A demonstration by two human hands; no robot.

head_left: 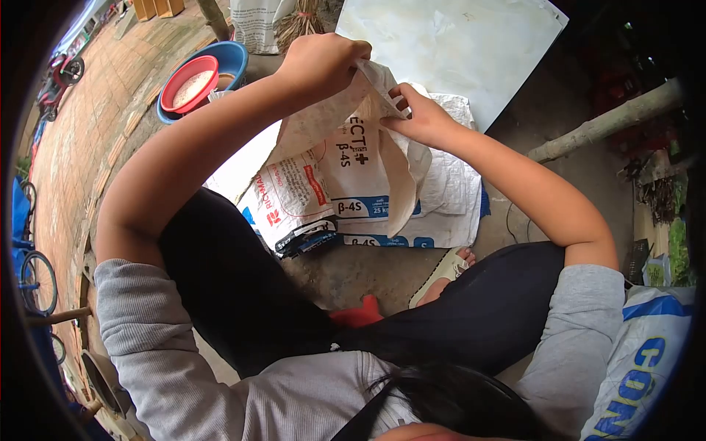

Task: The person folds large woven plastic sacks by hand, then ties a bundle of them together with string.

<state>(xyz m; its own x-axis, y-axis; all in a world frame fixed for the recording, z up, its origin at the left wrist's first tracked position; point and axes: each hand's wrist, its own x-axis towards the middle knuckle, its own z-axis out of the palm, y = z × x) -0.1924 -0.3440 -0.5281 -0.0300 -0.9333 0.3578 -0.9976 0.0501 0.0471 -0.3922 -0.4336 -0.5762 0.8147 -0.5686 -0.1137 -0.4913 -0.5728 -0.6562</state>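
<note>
My left hand (321, 65) is closed on the upper edge of a white woven sack (334, 121), holding it raised. To its right, my right hand (418, 117) pinches the same sack's edge, with some fingers curled apart. Loose cloth of the sack hangs down between and below the hands. Beneath lie flattened printed sacks (448, 187) marked "β-4S" and "25 kg". A folded sack with red print (294, 195) rests on them at the left.
A red basin (207, 67) sits in a blue basin (234, 59) at the upper left. A pale board (471, 51) lies beyond the sacks. A wooden pole (610, 125) is at the right, above a blue-and-white sack (640, 360). Bicycles stand far left.
</note>
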